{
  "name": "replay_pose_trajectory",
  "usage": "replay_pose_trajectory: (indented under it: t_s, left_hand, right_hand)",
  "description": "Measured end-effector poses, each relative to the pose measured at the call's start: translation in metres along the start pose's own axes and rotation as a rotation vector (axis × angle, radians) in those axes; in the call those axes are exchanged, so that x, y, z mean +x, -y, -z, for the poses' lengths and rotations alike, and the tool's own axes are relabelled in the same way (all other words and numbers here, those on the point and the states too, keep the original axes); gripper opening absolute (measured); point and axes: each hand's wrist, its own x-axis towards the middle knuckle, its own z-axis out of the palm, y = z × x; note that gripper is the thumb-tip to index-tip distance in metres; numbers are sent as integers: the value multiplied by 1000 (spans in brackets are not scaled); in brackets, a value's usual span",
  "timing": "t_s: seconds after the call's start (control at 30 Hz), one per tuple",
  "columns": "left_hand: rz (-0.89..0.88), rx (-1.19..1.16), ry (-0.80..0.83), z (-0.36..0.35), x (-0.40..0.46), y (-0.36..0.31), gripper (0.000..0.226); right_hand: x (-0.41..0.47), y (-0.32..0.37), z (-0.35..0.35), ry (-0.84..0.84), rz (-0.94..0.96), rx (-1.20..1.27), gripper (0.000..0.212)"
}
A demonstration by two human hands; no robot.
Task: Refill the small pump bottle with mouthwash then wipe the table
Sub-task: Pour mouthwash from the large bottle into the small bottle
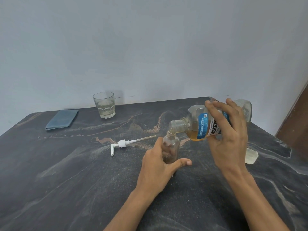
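A small clear bottle [171, 144] stands upright on the dark marbled table [83, 172], its neck open. My left hand [158, 167] grips it around the body. My right hand [228, 134] holds a large mouthwash bottle [198, 124] with a blue label, tipped nearly flat, its open mouth just over the small bottle's neck. Amber liquid pools in the tipped bottle's lower side. The white pump head [123, 144] with its dip tube lies on the table to the left. A folded blue cloth [62, 119] lies at the far left.
A drinking glass [104, 105] with a little clear liquid stands near the wall at the back. A translucent cap [251, 155] sits on the table to the right of my right hand. A brown door edge [296, 124] is at the far right.
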Motion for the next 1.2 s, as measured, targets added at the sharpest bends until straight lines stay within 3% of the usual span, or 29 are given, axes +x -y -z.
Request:
replay_pose_trajectory:
  t_s: [1.2]
  left_hand:
    - [-7,13,7,1,0,-1,71]
  right_hand:
    - [0,0,-1,0,9,12,87]
